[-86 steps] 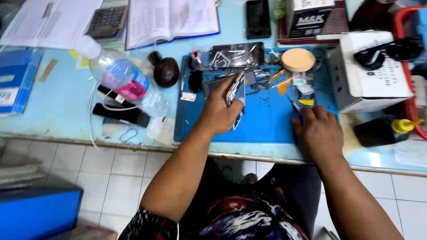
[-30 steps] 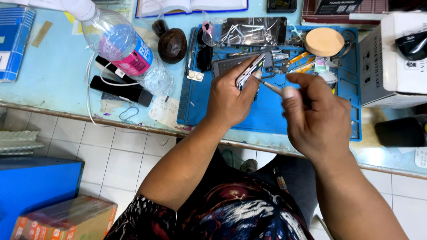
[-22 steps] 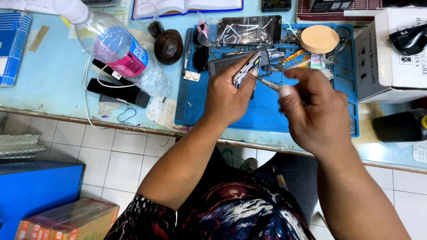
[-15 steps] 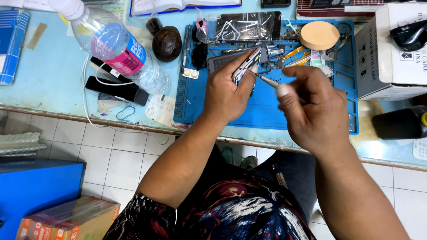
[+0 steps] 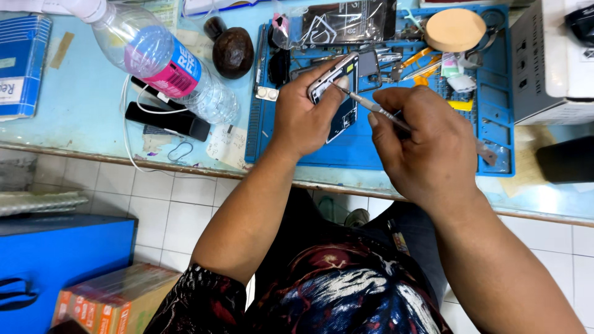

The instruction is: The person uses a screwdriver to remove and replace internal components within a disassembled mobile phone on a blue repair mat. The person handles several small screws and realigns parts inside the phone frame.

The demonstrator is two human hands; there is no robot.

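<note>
A: Packages and labels, as listed?

B: A clear bottle (image 5: 162, 62) is laid on its side at the bench's (image 5: 74, 130) upper left, wrapped with a pink and blue label; its white cap points to the corner. A blue box (image 5: 21, 74) is seen at the left edge. A clear plastic bag (image 5: 346, 21) with a dark flat item inside is placed at the top of the blue mat (image 5: 371, 151). A brown carton (image 5: 114, 297) in clear wrap is found on the floor at lower left, beside a blue case (image 5: 55, 260). A white box (image 5: 550, 68) is set at the right of the mat.

A: Other items?

B: A round tan pad (image 5: 455, 29), a dark brown round object (image 5: 232, 51), and a black block (image 5: 167, 119) with a white cable are noted.

A: The hands?

B: The left hand (image 5: 303, 117) is closed around an opened phone (image 5: 337, 93), held tilted above the mat's middle, thumb laid on its upper edge. The right hand (image 5: 427, 145) is curled, with a thin metal tool (image 5: 365, 104) pinched between fingers and thumb; the tip is set against the phone's upper part.
</note>
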